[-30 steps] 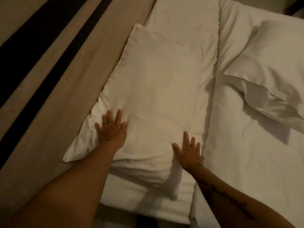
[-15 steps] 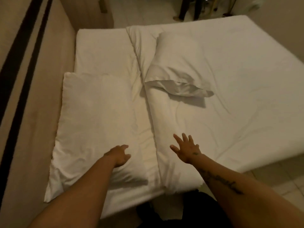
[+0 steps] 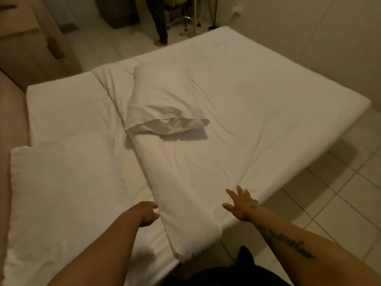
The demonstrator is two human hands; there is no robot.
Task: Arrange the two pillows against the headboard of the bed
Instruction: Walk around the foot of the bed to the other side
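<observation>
A big white bed [image 3: 257,104] fills most of the view. One white pillow [image 3: 61,193] lies flat at 9 o'clock, with its long side against the tan headboard [image 3: 12,112] on the far left. The other white pillow [image 3: 162,100] lies near the middle of the bed, toward 12 o'clock, well apart from the headboard. Its open end looks crumpled and points toward the person. It rests on a white blanket [image 3: 195,182] that covers the bed from the middle out to 3 o'clock.

The left hand [image 3: 147,213] is at 6 o'clock, just by the edge of the blanket. Its fingers are curled, and I cannot tell if it touches anything. The right hand [image 3: 240,205] is at 5 o'clock over the near part of the blanket, with fingers spread wide and holding nothing. Both arms reach forward.

The floor [image 3: 340,203] has pale tiles. At 12 o'clock, past the bed, someone's leg [image 3: 159,21] stands on the floor.
</observation>
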